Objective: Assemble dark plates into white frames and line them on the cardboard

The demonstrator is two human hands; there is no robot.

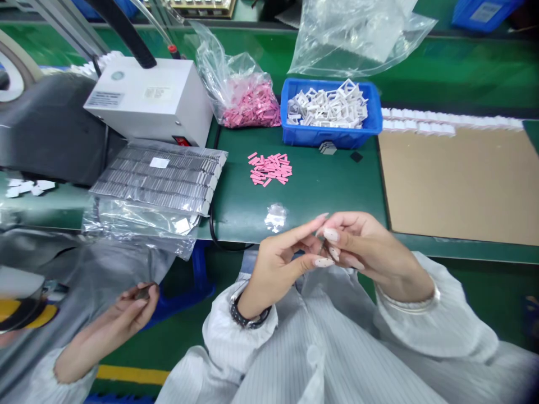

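My left hand (285, 262) and my right hand (373, 247) meet at the table's front edge. Fingertips of both are pinched together around something small, mostly covered, with a dark bit showing between them; its kind I cannot make out. Behind the hands lies a loose pile of pink strips (270, 169). Nearer my left fingers is a small patch of shiny clear pieces (275, 217). A blue bin (332, 137) of white plastic frames (328, 106) stands farther back, with a few grey square pieces (327, 148) and a black square (356, 157) before it.
A tan board (458, 185) with rows of white pieces (450, 120) lies right. At the left are a white box machine (149, 101), a bagged stack of grey strips (158, 174) and a bag of pink pieces (252, 101). Another person's hand (135, 308) is at lower left.
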